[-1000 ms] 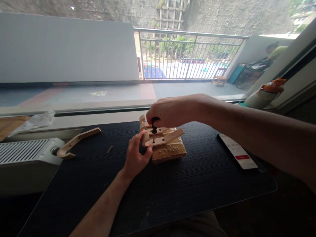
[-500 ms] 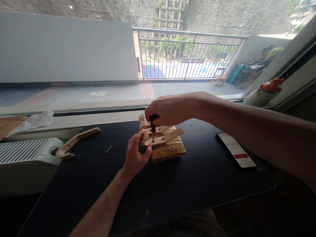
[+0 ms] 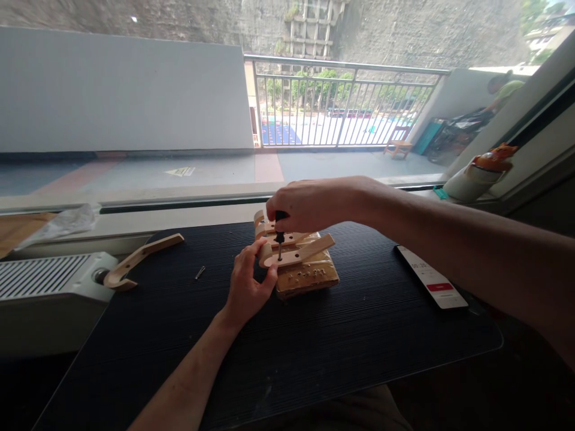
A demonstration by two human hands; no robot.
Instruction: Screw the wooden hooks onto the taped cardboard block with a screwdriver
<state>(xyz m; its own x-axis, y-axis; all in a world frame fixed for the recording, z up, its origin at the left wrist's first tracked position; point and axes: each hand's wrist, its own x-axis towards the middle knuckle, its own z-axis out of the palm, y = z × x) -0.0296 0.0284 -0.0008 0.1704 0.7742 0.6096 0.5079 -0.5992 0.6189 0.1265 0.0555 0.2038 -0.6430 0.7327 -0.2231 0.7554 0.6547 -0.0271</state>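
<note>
My right hand grips a screwdriver in the front hook, my left hand pinching it; another hook lies loose, lol.

Screwdriver handle: black
Wooden hooks: pale tan
Table: black, fine-lined grain
Phone: white screen, red bar
Radiator: white, dark stripes
Chair: orange-brown

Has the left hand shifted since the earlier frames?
No, not visibly: the left hand keeps its place relative to the radiator, fingers at the curved end of the wooden hook.
</note>
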